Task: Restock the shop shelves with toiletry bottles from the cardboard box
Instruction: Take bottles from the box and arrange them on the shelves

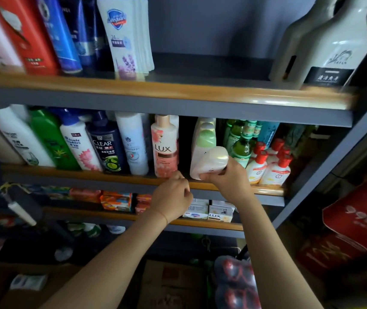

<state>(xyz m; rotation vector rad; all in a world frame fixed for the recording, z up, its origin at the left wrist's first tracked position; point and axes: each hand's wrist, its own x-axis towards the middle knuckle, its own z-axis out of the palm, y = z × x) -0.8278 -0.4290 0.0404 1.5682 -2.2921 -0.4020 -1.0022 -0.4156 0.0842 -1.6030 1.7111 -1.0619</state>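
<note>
- Here, on the middle shelf (111, 175), a row of toiletry bottles stands at far left: a white bottle (22, 139), a green shampoo bottle (53, 141) and a white Head & Shoulders bottle (80, 148) with a blue cap.
- Next along stand a dark blue CLEAR bottle (107, 148), a white bottle with a pale blue print (133, 143) and a pink LUX bottle (164, 148).
- The left hand (172, 199) hovers at the shelf's wooden lip just below the LUX bottle, its fingers loosely curled and holding nothing.
- A dark gap on the shelf separates the LUX bottle from a file of white bottles with pale green caps (204, 139).
- The right hand (227, 177) grips a white bottle with a rounded cap (209, 163), tilted with its cap toward the camera, in front of that file and over the shelf's edge; fingers wrap its lower body.
- Just right of it stand green glass bottles (241, 148) and small cream bottles with red caps (273, 168).
- One shelf down, boxed LUX soap bars (220, 214) sit between the two forearms.
- At the bottom, a cardboard box (171, 284) rests on the floor, blurred.
</note>
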